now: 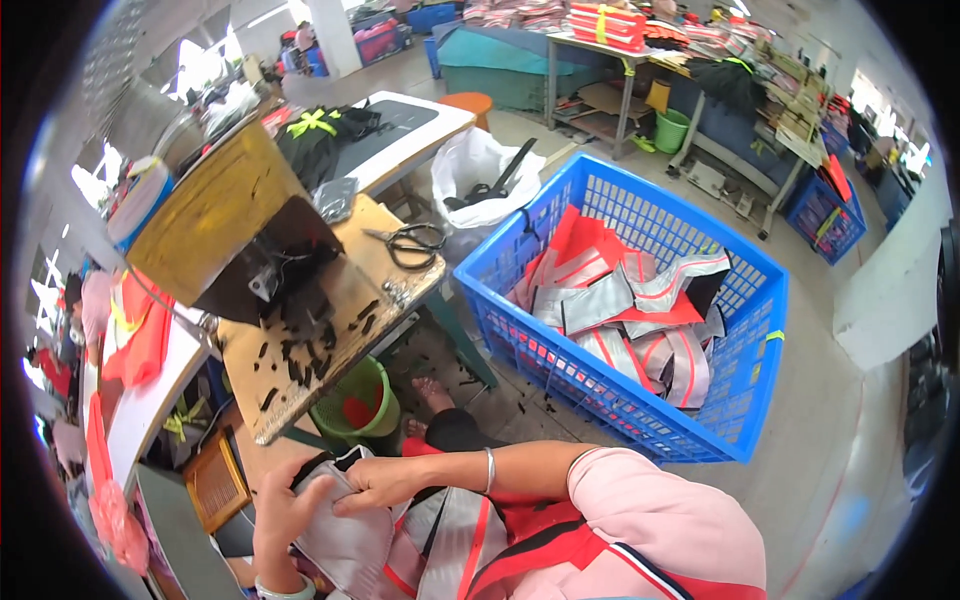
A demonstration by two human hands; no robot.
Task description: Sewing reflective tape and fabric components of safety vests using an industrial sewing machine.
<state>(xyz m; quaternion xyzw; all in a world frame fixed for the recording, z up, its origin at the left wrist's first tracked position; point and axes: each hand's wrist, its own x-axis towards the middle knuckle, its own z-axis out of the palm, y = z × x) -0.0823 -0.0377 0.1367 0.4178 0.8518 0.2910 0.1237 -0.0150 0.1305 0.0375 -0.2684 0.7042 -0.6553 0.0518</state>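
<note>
Low in the view, a silver-grey fabric piece (340, 540) with a black edge lies across my lap between both hands. My left hand (283, 510) grips its left side, thumb on top and fingers bent around the edge. My right hand (378, 482) pinches the same piece near its upper edge, index finger and thumb pressed on the cloth. More grey pieces with red stripes (468, 540) spread over my lap, beside red cloth. Just beyond my hands stands a wooden worktable (345, 345) with a yellow machine (220, 210) and scattered short black strips (300, 365).
Black-handled scissors (412, 246) lie on the worktable. Below it is a green bucket (388, 405). To the right, a blue plastic crate (625, 425) holds several grey-and-red fabric pieces (640, 305). A white bag (470, 165) stands behind. Tables with stacked cloth fill the background.
</note>
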